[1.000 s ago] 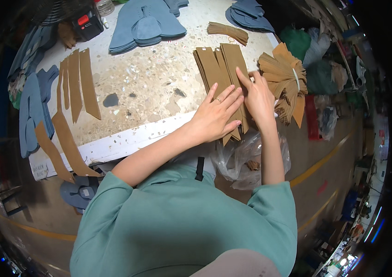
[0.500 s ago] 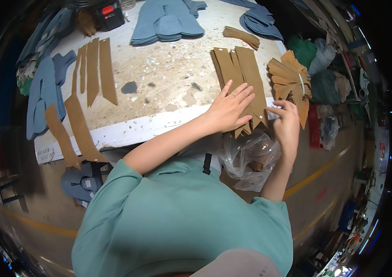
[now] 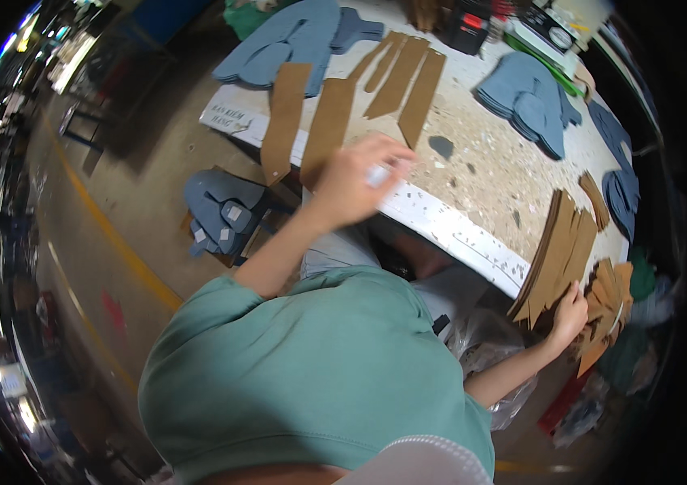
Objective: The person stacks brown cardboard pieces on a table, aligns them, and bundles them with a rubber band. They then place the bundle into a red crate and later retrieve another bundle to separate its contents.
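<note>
My left hand (image 3: 362, 183) is smeared by motion over the table's front edge, by the lower end of a brown strip (image 3: 329, 121). A white patch shows at its fingers; I cannot tell whether it is held. To its left another brown strip (image 3: 285, 113) overhangs the edge. My right hand (image 3: 570, 318) is at the lower right of a stack of brown strips (image 3: 558, 250), its fingers curled in and the index finger reaching up. What they grip, if anything, is hidden. Right of that hand a fanned bundle of brown pieces (image 3: 606, 303) is tied with a pale band.
Stacks of blue-grey cut pieces lie at the back left (image 3: 279, 48) and back right (image 3: 525, 101). More brown strips (image 3: 400, 77) lie between them. A stool with blue-grey pieces (image 3: 222, 202) stands on the left. A clear plastic bag (image 3: 489, 347) hangs below the table's front edge.
The view has swung left. My left hand has lifted off the stack of brown strips and moved to the strips on the left. My right hand stays beside the stack.
</note>
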The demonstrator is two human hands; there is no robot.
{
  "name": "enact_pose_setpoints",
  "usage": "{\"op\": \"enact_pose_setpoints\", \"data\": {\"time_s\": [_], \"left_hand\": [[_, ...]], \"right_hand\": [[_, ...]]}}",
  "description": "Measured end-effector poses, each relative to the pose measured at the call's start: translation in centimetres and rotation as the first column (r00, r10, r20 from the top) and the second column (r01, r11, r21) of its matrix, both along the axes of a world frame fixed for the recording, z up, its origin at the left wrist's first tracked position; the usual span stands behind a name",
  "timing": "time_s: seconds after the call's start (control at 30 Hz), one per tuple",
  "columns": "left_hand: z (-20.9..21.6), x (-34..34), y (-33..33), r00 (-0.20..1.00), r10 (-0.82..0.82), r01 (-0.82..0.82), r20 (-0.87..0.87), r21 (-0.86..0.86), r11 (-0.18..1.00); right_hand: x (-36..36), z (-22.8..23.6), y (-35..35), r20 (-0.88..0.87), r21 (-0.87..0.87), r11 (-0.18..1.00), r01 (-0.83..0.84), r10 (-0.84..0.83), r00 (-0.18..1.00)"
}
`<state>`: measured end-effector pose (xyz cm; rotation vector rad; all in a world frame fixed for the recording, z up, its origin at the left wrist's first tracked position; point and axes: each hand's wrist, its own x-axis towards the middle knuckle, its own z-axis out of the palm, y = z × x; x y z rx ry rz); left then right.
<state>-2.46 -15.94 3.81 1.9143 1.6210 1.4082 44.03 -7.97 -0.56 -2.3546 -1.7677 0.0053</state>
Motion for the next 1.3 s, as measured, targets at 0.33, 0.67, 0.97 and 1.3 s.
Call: {"op": "enact_pose_setpoints", "data": {"time_s": [0.33, 0.67, 0.97, 1.3], "left_hand": [[-3.3, -11.9, -5.7, 0.699, 0.680, -0.712, -0.220, -0.118, 0.693], [-4.9, -10.1, -5.4, 0.589, 0.719, -0.800, -0.369, -0.140, 0.583], [-4.4, -9.9, -5.4, 0.567, 0.725, -0.810, -0.390, -0.107, 0.576], [-5.4, -10.1, -4.7, 0.628, 0.708, -0.771, -0.324, -0.128, 0.624]], "right_hand": [[-17.6, 6.5, -2.7, -0.284, 0.581, 0.694, -0.425, 0.662, 0.693], [-39.5, -0.4, -7.0, -0.166, 0.433, 0.114, -0.894, 0.985, 0.045], [-39.5, 1.3, -6.5, -0.336, 0.438, 0.177, -0.882, 0.942, 0.022], [-39.4, 2.5, -3.9, -0.344, 0.414, 0.048, -0.909, 0.933, -0.107]]}}
